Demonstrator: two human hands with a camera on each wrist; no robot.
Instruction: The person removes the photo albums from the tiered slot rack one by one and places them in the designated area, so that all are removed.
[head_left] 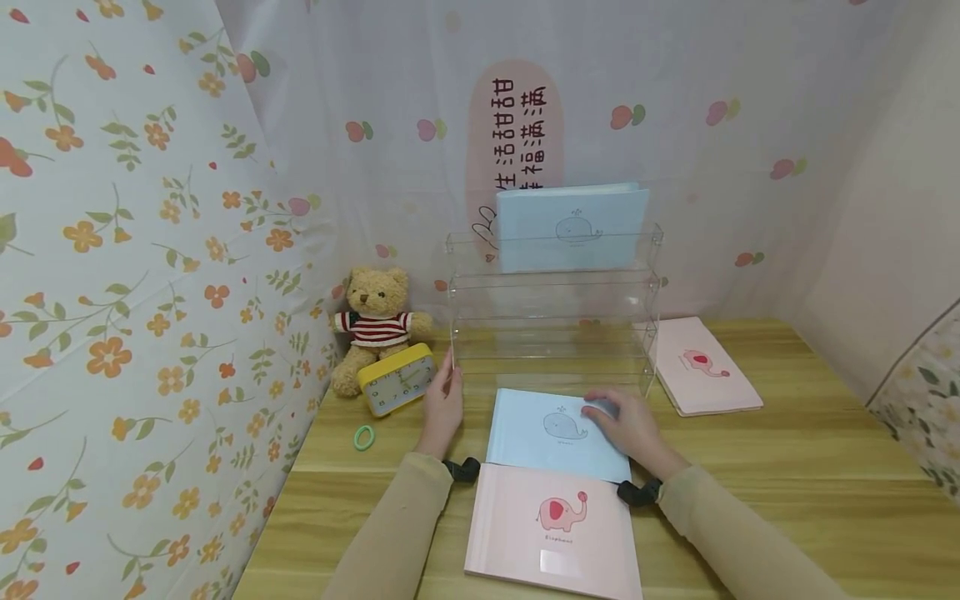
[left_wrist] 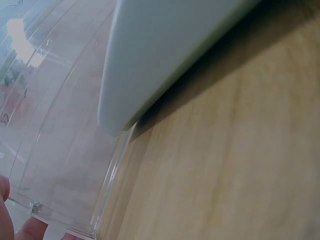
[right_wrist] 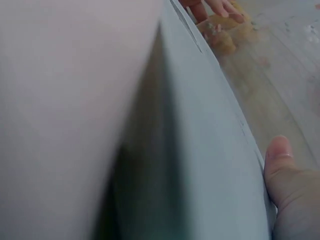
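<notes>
My left hand is at the lower left side of a clear acrylic display rack, fingers around its edge. In the left wrist view, fingertips show at the rack's clear edge. My right hand holds the upper right part of a blue notebook with a whale drawing, in front of the rack. The right wrist view shows the thumb along that notebook's edge; the other fingers are hidden there. Nearer to me lies a pink elephant notebook, its top meeting the blue one.
Another blue whale notebook stands in the rack's top tier. To the right lies a pink notebook. On the left are a teddy bear, a yellow clock close to my left hand, and a green ring on the wooden table.
</notes>
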